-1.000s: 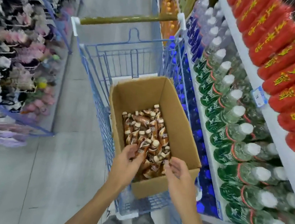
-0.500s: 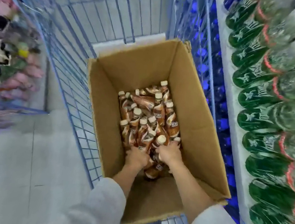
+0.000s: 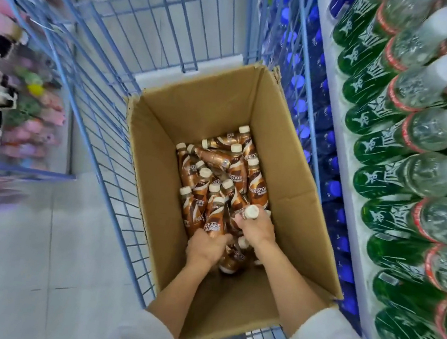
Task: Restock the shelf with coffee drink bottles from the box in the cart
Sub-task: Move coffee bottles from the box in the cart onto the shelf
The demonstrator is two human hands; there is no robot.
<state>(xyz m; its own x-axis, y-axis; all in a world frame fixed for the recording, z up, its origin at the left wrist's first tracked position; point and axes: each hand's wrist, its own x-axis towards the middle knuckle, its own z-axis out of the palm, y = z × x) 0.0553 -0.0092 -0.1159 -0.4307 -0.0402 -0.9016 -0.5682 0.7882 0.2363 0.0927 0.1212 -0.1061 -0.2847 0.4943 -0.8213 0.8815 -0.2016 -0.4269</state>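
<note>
Supermarket aisle: blue wire cart point(image 3: 177, 24) beside a shelf point(image 3: 349, 211) of green-labelled bottles point(image 3: 383, 171) in rows.

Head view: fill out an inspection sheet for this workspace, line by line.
Surface: box stands open in the cart.
Job's things: coffee bottles heaped in the box's far half.
Clutter: nothing seen.
Grippers: left hand grips a coffee bottle; right hand grips another by its neck.
Cables: nothing seen.
Surroundings: shelf of green-labelled bottles on the right; grey floor; blurred goods on the left.
</note>
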